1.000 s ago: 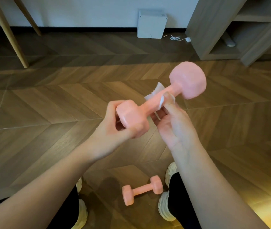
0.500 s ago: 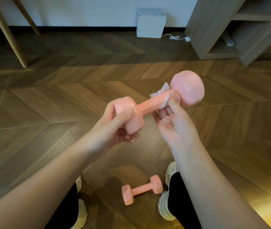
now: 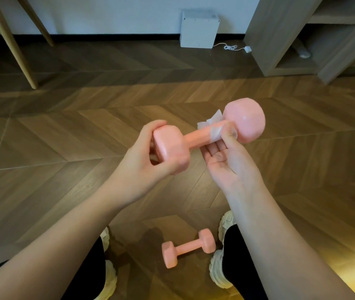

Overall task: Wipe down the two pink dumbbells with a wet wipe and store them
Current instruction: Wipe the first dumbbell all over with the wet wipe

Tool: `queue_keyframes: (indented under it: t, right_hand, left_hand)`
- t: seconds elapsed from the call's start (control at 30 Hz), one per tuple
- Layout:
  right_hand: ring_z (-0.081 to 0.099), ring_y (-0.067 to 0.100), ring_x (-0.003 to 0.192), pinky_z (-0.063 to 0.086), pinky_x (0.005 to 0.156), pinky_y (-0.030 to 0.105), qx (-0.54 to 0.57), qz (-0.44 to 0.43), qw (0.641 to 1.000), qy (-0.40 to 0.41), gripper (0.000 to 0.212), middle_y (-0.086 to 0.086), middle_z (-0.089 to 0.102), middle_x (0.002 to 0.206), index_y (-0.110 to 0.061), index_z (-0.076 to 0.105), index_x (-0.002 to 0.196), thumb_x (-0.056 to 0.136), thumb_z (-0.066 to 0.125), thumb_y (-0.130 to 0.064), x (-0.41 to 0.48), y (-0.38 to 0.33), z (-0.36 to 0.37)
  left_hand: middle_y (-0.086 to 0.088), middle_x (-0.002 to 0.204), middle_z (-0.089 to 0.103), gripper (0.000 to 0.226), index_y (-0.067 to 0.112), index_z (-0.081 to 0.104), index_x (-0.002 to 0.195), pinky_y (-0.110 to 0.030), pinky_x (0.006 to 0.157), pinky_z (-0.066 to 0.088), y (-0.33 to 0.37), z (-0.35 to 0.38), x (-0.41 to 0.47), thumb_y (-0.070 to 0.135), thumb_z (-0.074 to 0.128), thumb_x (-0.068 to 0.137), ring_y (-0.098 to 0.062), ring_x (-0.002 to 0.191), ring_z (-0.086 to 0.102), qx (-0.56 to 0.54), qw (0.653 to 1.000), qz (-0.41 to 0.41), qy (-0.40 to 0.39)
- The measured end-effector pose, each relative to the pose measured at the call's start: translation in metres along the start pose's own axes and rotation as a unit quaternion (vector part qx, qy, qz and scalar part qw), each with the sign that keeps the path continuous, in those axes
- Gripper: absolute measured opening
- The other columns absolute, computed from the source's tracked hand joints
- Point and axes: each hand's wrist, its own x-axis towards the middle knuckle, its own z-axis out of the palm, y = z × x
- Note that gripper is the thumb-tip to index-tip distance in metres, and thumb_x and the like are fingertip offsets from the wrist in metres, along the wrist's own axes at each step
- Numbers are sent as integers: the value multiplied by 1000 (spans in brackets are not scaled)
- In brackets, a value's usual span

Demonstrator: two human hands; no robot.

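**Midway through the wipe: one dumbbell in hand, one on the floor**

Up in front of the person, the held pink dumbbell (image 3: 198, 138) lies at a slant, its far head raised toward the right. The left hand (image 3: 144, 161) is wrapped around the near head, fingers curled over the top and thumb underneath. The right hand (image 3: 230, 161) pinches the wet wipe (image 3: 214, 128) around the handle just beside the far head, thumb pressing the white sheet on top, the other fingers under the bar. A loose corner of the wipe sticks up behind the handle. Below, the second pink dumbbell (image 3: 188, 247) rests on the wooden floor (image 3: 64, 137) between the two pale shoes (image 3: 218, 269), touched by neither hand.
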Motion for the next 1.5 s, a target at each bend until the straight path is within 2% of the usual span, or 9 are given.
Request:
queue_keyframes:
  t: [0.1, 0.3, 0.5, 0.77, 1.0, 1.13, 1.23, 1.4, 1.5]
  right_hand:
    - [75, 24, 88, 56, 82, 42, 13, 6, 1000, 17, 28, 15, 75, 104, -9, 58, 121, 95, 60, -18, 3, 5, -1]
    - [74, 29, 94, 55, 86, 46, 25, 3, 1000, 18, 31, 18, 74, 103, -9, 54, 124, 94, 62, -14, 4, 7, -3]
    - [74, 25, 89, 53, 92, 47, 28, 6, 999, 43, 25, 15, 75, 101, -8, 58, 119, 96, 60, -17, 7, 8, -3]
    - [72, 28, 99, 53, 93, 45, 12, -2, 999, 46, 36, 21, 71, 114, -7, 53, 130, 96, 60, -14, 7, 13, -6]
    - [71, 24, 90, 48, 97, 47, 37, 12, 996, 81, 9, 13, 73, 100, -11, 58, 106, 97, 58, -13, 9, 15, -3]
    - [74, 24, 85, 51, 92, 45, 46, 9, 997, 68, 13, 14, 76, 94, -8, 59, 108, 97, 59, -15, 9, 15, -2]
    - [72, 26, 94, 50, 99, 47, 40, 11, 996, 74, 12, 17, 73, 105, -8, 59, 107, 97, 59, -14, 9, 16, -3]
    - [69, 27, 95, 48, 99, 48, 44, 16, 995, 84, 18, 17, 70, 106, -8, 56, 115, 98, 58, -14, 8, 17, -2]
    - [70, 28, 94, 48, 100, 49, 48, 20, 995, 89, 11, 17, 71, 106, -9, 58, 106, 97, 59, -13, 7, 16, -2]
  left_hand:
    - [9, 140, 43, 89, 30, 31, 144, -21, 100, 46, -5, -8, 2, 38, 82, 71, -7, 128, 47, 155, 973, 168, 17]
    - [-3, 108, 70, 67, 38, 44, 129, -32, 64, 59, -2, -5, 2, 65, 64, 71, -23, 89, 72, -230, 961, -141, -60]
    - [13, 134, 44, 86, 43, 31, 140, -27, 90, 54, -8, -8, 2, 28, 83, 72, -12, 118, 56, 9, 995, 78, -68]
    - [-23, 99, 66, 72, 16, 56, 128, -32, 56, 60, 7, -3, 7, 63, 56, 73, -29, 66, 70, -301, 893, -323, -86]
    - [4, 133, 54, 76, 45, 45, 129, -27, 82, 55, -5, -5, 2, 32, 84, 65, -10, 109, 63, -135, 986, -100, -15]
    - [-9, 111, 68, 75, 24, 53, 136, -36, 67, 59, 3, -3, 5, 71, 63, 78, -23, 85, 72, -306, 914, -262, -51]
    - [-16, 90, 66, 64, 13, 63, 119, -30, 56, 56, 6, -3, 8, 63, 55, 79, -23, 66, 65, -311, 902, -292, -61]
    - [-4, 129, 59, 74, 32, 53, 134, -35, 86, 57, 1, -8, 5, 24, 81, 66, -21, 107, 64, -217, 964, -149, -39]
    - [-6, 138, 56, 80, 32, 48, 140, -37, 86, 58, 0, -4, 5, 42, 80, 67, -23, 113, 65, -259, 945, -196, -28]
